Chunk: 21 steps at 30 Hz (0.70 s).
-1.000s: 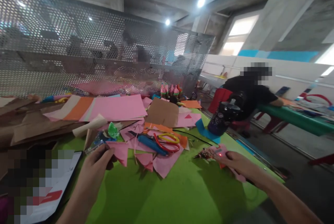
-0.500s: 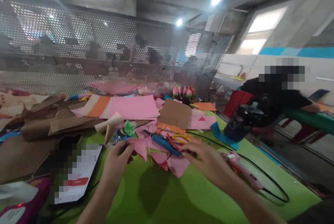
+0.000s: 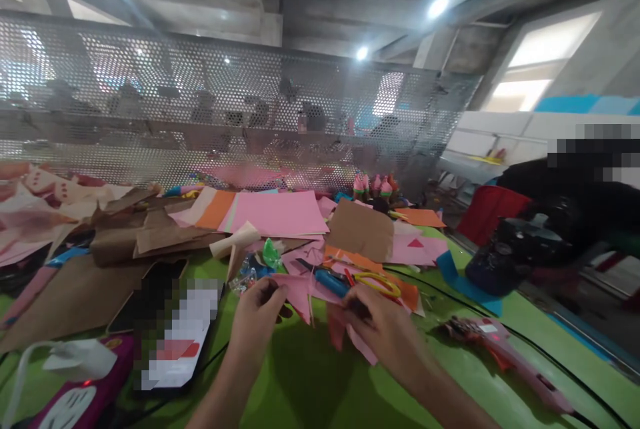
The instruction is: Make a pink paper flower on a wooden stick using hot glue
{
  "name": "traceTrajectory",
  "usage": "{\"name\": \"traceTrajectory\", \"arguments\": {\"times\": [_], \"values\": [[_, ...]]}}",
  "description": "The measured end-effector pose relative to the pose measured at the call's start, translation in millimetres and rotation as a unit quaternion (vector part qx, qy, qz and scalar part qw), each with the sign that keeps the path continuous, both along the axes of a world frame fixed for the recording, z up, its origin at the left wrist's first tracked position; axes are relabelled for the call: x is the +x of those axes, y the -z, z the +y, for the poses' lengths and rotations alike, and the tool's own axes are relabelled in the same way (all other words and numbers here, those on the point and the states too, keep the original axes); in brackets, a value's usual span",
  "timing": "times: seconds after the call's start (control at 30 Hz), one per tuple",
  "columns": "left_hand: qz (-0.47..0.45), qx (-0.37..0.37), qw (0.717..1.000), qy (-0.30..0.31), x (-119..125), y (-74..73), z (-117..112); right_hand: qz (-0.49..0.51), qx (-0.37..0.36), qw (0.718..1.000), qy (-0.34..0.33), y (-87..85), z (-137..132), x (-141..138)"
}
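Note:
My left hand (image 3: 260,312) pinches the edge of a pointed pink sheet piece (image 3: 300,297) above the green table. My right hand (image 3: 383,322) is closed on a reddish-pink piece (image 3: 337,329), which is smeared by motion. Another pink scrap shows below its fingers. Just beyond the hands lie a blue-handled tool (image 3: 330,282) and a yellow-handled tool (image 3: 383,284) on scraps of pink and orange. A shiny green piece (image 3: 271,253) and clear plastic wrapping (image 3: 246,277) are past my left hand.
A pink glue gun (image 3: 525,359) with a black cord lies at right. At left are a phone (image 3: 187,349) and a purple power strip (image 3: 107,385). Pink sheets (image 3: 280,212) and brown sheets (image 3: 363,229) cover the back. A person in black (image 3: 530,169) sits beyond a dark jar (image 3: 495,262).
My right hand has left the blue-handled tool and come nearer, taking up a reddish-pink piece. The left hand keeps its pink piece. The view has swung left.

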State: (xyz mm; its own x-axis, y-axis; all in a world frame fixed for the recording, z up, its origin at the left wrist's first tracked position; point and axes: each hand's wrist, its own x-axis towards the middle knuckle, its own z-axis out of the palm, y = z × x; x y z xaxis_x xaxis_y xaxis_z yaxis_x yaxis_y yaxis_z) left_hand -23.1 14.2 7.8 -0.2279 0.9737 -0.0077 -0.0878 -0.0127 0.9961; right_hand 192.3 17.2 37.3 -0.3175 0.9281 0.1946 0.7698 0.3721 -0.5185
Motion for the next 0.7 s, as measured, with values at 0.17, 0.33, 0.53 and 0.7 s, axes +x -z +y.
{"name": "traceTrajectory", "arguments": {"times": [0.17, 0.33, 0.53, 0.7], "values": [[0.005, 0.005, 1.0, 0.01, 4, -0.2, -1, 0.248, -0.069, 0.966, -0.037, -7.0, 4, -1], [0.01, 0.017, 1.0, 0.02, 8, -0.5, -4, 0.395, -0.135, 0.909, 0.01, -9.2, 5, -20], [-0.022, 0.022, 0.999, 0.037, 14, -1.7, -5, 0.483, -0.186, 0.853, 0.07, 11.8, 7, -36], [-0.027, 0.015, 0.999, 0.033, 19, -7.2, -9, 0.504, -0.185, 0.841, 0.07, 17.6, 1, -38]]}}
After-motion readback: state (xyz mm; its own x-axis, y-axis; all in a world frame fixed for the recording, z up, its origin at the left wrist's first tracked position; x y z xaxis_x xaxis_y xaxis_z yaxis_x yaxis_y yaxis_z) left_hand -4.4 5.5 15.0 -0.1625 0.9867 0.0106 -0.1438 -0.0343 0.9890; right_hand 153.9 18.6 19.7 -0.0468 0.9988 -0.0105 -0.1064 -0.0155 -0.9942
